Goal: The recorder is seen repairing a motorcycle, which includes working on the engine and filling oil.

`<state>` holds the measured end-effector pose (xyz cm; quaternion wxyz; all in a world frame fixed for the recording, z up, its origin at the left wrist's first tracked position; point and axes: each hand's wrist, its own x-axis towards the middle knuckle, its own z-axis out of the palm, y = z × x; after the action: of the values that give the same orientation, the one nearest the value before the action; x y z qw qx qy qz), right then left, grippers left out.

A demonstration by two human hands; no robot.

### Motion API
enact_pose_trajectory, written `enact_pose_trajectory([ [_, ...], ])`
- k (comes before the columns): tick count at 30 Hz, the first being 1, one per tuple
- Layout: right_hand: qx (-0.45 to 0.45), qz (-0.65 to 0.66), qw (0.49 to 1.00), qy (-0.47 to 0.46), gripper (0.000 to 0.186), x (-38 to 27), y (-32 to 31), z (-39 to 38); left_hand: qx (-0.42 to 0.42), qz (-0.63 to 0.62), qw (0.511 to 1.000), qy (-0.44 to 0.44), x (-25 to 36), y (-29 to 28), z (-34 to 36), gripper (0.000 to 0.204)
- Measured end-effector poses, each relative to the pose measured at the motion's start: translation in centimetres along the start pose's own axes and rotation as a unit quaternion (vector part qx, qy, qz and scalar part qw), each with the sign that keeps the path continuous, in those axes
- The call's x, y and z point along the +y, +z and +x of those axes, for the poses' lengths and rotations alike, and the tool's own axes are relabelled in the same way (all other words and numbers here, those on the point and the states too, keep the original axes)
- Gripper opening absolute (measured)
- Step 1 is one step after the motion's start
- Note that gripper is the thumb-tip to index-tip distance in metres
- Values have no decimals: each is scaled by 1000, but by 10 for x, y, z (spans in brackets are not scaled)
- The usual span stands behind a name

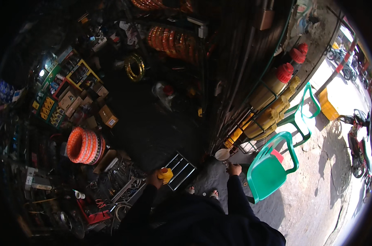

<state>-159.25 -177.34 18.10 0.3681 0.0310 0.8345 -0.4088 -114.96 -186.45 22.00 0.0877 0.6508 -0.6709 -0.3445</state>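
Low in the middle, my left hand is closed around a small yellow bottle with an orange-red top. Beside that bottle is a metal rack of parallel bars. My right hand reaches forward with its fingers bent, at the lower end of a pale, round-mouthed funnel. The fingers seem to grip its narrow end, though shadow blurs the contact. Just beyond the funnel, a wire rack holds large gold-brown bottles with red caps.
A green plastic chair stands close to my right arm, with another green chair behind it. Loose tools and a stack of orange rings lie at left. Cardboard boxes sit farther back. Motorbikes stand at far right.
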Motion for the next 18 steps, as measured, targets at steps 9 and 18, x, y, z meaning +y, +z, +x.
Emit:
enact_pose_trajectory([
  [9, -422, 10, 810, -406, 49, -44, 66, -148, -65, 41, 972, 220, 137, -12, -27, 60],
  [18, -558, 172, 773, -249, 56, -65, 70, -159, -101, 81, 959, 253, 172, -28, -31, 59],
])
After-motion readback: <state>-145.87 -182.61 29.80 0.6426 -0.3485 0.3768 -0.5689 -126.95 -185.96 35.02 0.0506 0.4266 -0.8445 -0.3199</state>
